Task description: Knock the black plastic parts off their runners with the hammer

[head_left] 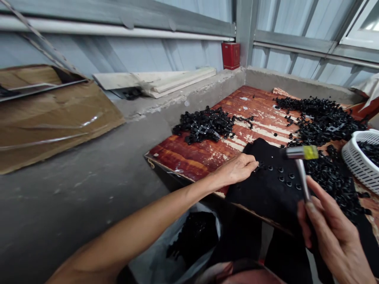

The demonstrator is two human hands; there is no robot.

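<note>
Tabletop [183, 157], flaking red | black cloth [266, 201] atop | concrete ledge [225, 86] | corrugated wall [183, 51]

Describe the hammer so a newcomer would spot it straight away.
Find the reddish table, then the black cloth at its near edge. Over that cloth, the right hand holds up the hammer. Its yellow-tipped head stands out from the black pieces nearby.

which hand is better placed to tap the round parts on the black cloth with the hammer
Right, most likely: the right hand grips the hammer, raised near the round parts on the black cloth. The left hand is down at the cloth's left side, with no hammer.
</note>
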